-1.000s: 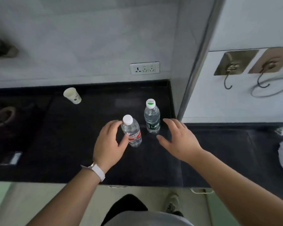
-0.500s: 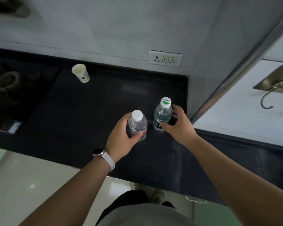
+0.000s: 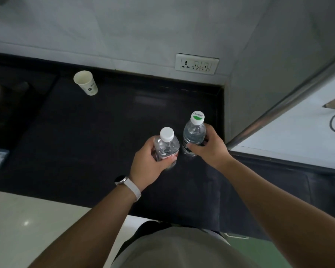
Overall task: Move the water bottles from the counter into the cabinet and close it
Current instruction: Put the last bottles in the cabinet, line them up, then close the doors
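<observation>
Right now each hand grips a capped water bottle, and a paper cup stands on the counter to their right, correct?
No: the head view shows the paper cup standing on the counter to their left. The left hand does grip the white-capped bottle, the right hand the green-marked bottle.

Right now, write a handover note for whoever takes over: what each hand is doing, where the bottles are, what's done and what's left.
Left hand grips the white-capped bottle; right hand grips the green-capped bottle.
Both bottles are upright, side by side over the black counter; I cannot tell if they are lifted.
Done: both gripped.
Left: carry them into the cabinet, which is out of view, and close it.
The paper cup at back left stays.
</observation>
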`<state>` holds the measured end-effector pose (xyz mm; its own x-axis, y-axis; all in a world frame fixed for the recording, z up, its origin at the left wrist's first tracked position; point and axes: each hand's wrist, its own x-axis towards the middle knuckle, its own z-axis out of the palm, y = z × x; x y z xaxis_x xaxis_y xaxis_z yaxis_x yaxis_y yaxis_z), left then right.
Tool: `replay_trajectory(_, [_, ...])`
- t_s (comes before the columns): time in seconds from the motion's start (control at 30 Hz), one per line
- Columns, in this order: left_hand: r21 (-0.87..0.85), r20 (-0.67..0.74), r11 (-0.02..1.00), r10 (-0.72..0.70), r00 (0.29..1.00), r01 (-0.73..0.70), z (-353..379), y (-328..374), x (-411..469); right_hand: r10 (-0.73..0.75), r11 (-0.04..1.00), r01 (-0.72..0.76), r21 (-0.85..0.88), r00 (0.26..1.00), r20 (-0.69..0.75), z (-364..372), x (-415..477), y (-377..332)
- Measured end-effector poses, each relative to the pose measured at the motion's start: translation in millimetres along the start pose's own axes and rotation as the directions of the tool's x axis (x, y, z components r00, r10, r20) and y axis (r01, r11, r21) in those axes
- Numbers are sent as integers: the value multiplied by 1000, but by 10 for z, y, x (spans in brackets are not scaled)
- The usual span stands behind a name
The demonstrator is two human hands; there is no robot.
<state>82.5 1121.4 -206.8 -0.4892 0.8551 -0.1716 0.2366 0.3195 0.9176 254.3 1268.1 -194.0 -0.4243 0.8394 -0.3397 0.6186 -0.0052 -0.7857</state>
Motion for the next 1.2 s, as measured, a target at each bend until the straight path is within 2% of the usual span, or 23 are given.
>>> replay_trajectory(0.3, [-40, -108, 999, -23, 994, 19, -14, 49, -149, -6, 997, 9, 80, 999, -41, -2, -80, -56])
replay_trajectory(0.47, [-66, -247, 996, -75, 966, 60, -93, 152, -468, -96, 989, 92, 116, 995, 28, -78, -231, -184])
replay_trajectory(0.67, [-121, -431, 988, -142, 891, 99, -209, 257, -1012, -250, 963, 228, 143, 955, 158, -100, -446, -402])
replay_trajectory(0.93, [-137, -670, 978, -207, 713, 155, -435, 283, -1946, -443, 896, 415, 158, 810, 383, 192, -955, -708])
replay_trajectory(1.2, [-164, -789, 970, -238, 566, 179, -816, 231, -2842, -534, 838, 486, 247, 642, 550, 855, -1638, -1018])
